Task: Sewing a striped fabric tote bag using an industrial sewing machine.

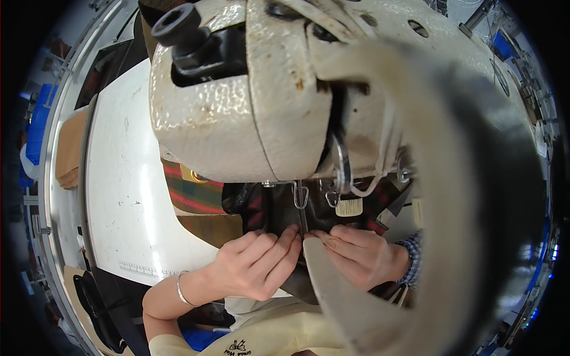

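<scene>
Right under the head of the cream-coloured, hammered-metal sewing machine, both hands press down on a piece of dark fabric with red plaid stripes that lies on the machine bed, directly below the needle area. The left hand, with a thin silver bangle on its wrist, lies knuckles up with curled fingers, the fingertips pinching the cloth just left of the metal presser foot. The right hand, coming out of a blue checked sleeve, holds the cloth just right of the foot, its fingertips nearly touching those of the left hand. A blurred, pale curved strip close to the camera hides part of the right hand. To the left spreads the white table top, with a tan folded cloth at its far edge.
</scene>
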`<state>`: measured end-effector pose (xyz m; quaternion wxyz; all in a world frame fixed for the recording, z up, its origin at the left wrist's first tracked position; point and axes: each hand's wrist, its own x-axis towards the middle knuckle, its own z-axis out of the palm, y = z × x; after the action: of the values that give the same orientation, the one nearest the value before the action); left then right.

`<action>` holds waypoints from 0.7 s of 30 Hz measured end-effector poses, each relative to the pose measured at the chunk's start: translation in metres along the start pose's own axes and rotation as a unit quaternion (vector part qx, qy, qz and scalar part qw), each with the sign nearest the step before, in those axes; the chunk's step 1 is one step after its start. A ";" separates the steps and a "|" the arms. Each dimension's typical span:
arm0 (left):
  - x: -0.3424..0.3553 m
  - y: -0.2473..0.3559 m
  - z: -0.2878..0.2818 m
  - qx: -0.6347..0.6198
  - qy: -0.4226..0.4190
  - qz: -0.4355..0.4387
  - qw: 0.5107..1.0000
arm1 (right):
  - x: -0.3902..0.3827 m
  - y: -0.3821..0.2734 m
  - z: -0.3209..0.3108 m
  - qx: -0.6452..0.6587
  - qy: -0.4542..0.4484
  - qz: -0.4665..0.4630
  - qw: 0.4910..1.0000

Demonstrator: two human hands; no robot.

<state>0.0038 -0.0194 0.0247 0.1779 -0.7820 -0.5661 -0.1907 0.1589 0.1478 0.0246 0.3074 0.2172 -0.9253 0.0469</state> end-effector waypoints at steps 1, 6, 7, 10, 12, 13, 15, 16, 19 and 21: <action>0.000 0.000 0.002 0.001 0.000 -0.001 1.000 | 0.001 0.001 -0.003 -0.021 -0.012 -0.025 0.999; 0.001 -0.005 0.006 0.002 0.033 0.047 0.998 | -0.002 -0.003 -0.001 -0.055 -0.033 -0.057 0.996; 0.000 -0.005 0.006 0.004 0.032 0.044 0.999 | -0.006 -0.010 0.004 -0.041 -0.021 -0.016 0.999; -0.001 -0.005 0.007 0.011 0.029 0.059 0.998 | -0.001 -0.015 0.008 -0.039 -0.036 0.066 0.996; -0.002 -0.002 0.009 0.024 0.025 0.058 0.998 | -0.005 -0.019 0.013 -0.019 -0.067 0.119 0.990; -0.003 0.000 0.009 0.024 0.025 0.057 0.998 | -0.008 -0.018 0.015 -0.019 -0.068 0.118 0.991; -0.005 0.001 0.008 0.019 0.012 0.051 0.998 | -0.010 -0.016 0.018 -0.013 -0.057 0.076 0.995; -0.007 0.000 0.007 0.019 0.012 0.050 0.998 | -0.010 -0.014 0.016 -0.012 -0.057 0.075 0.995; -0.003 -0.005 -0.001 -0.031 -0.037 0.056 0.997 | -0.006 -0.010 0.011 -0.046 -0.120 0.011 0.992; 0.009 -0.008 -0.022 -0.237 -0.136 -0.089 0.958 | -0.004 -0.009 0.012 -0.058 -0.113 -0.004 0.992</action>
<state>-0.0029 -0.0201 0.0485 -0.1087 -0.7669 -0.5905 -0.2266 0.1588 0.1384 0.0121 0.2133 0.2066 -0.9543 -0.0329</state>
